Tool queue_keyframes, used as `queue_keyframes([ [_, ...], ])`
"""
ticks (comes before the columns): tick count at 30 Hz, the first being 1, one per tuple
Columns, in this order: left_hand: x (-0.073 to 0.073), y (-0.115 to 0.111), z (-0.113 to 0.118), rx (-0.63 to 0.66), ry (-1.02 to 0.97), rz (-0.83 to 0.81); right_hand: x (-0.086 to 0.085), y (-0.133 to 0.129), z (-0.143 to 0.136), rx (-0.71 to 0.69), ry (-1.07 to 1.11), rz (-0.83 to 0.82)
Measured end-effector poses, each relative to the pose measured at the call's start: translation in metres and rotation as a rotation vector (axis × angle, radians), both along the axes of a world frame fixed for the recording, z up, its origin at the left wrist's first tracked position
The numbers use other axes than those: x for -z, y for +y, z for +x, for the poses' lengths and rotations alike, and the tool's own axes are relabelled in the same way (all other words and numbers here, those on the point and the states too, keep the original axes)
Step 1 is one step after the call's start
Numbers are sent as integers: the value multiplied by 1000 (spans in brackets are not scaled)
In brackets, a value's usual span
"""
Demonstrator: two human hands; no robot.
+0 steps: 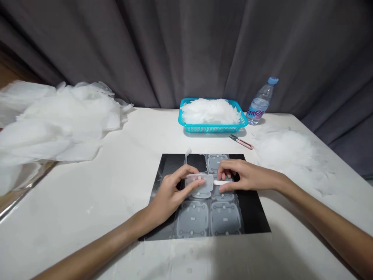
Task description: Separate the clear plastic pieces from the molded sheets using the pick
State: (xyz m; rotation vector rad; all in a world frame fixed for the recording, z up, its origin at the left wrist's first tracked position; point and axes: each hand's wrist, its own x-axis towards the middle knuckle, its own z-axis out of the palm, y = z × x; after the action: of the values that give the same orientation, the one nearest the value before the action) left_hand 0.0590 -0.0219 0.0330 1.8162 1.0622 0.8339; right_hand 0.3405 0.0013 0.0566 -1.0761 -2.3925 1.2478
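A black mat [255,214] lies on the white table, with a translucent sheet of joined rounded panels [192,219] on it. One panel position at the sheet's upper left is an open hole. Above the sheet, my left hand [180,186] pinches a loose translucent panel [206,186] between thumb and fingers, tilted up off the mat. My right hand [233,175] grips a small white stick-like tool [220,182], whose left end meets the panel's right edge. Some of the right fingers curl out of sight.
A blue basket [215,128] of white pieces stands at the back, beside a water bottle [260,103]. Pink-handled snips [241,142] lie before it. White sheets [67,120] are heaped left; thin translucent scraps [291,155] lie right. A grey curtain [186,50] hangs behind.
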Motion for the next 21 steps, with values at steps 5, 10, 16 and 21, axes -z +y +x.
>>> queue_keyframes([
  [5, -3, 20, -8, -80, -19, 7, -7, 5, 10, 2, -169, -68],
  [10, -24, 82, -12, -147, 28, 187, -11, 6, 9, -1, -244, -85],
  [16, -57, 189, 12, -275, -4, 381, -5, 9, 6, -1, -211, -80],
  [21, -73, 242, 28, -357, 102, 487, -5, 7, 4, -7, -198, -46],
])
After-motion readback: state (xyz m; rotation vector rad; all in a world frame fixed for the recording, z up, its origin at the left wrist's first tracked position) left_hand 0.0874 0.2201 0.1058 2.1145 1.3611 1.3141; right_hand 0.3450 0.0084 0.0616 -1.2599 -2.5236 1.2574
